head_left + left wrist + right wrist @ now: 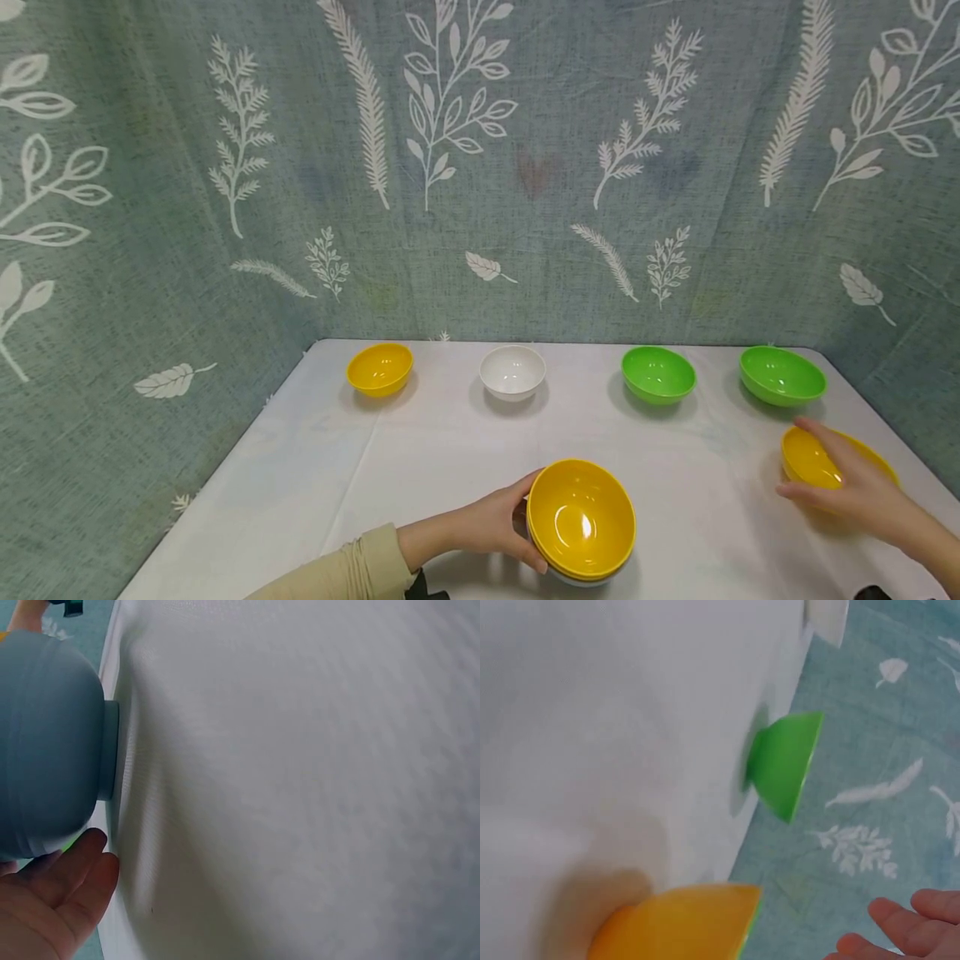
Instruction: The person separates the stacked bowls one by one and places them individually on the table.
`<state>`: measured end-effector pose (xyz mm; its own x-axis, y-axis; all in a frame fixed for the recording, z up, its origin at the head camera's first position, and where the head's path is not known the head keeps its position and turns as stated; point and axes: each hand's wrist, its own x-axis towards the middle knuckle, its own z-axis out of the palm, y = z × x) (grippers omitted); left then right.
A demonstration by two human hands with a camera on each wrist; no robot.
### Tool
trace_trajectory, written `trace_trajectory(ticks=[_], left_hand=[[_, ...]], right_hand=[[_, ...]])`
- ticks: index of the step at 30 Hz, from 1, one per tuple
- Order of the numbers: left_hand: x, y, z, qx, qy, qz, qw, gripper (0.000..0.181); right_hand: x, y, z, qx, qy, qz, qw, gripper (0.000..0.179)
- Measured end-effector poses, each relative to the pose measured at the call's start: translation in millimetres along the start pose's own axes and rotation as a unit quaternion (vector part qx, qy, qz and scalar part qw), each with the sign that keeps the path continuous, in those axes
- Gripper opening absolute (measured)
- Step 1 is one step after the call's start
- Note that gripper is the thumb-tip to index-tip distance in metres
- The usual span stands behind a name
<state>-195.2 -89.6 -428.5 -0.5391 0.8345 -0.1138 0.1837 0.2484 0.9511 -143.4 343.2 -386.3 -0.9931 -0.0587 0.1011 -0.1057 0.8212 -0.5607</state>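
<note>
Fingers at left grip one stack; right fingers spread over one yellow bowl.

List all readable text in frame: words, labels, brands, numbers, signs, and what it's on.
None readable.
Stacked bowls, yellow bowl at right, back-row bowls: no lettering visible.
Patterned backdrop: leaf prints; one tiny reddish mark too faint to tell whether it's text.
</note>
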Motion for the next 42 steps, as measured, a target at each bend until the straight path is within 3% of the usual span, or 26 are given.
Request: trace_trajectory(ticks=[6,15,34,42], left_hand=[[0.1,-1.3,-0.9,-0.012,-0.009,0.010,0.9998,0.098],[-1.4,-2.7,-0.5,-0.016,-0.015,0.012,0.9997,0.098],[-1.5,-3.8,0.3,-0.036,-0.024,0.007,0.9990,0.099],[-2.2,-4.6,-1.2,-0.040,-0.032,0.015,0.9986,0.097]], right_hand=[[1.2,-14,4,-0.007,-0.034,-0.005,0.9994,0.089],[-1.4,-33,20,0.092,-0.058,-0.039,0.9933,0.088],[-8.8,-72,48,0.051,-0.052,-0.125,0.9896,0.088],[-10.2,-84,63,0.067,-0.072,-0.176,0.9795,0.089]])
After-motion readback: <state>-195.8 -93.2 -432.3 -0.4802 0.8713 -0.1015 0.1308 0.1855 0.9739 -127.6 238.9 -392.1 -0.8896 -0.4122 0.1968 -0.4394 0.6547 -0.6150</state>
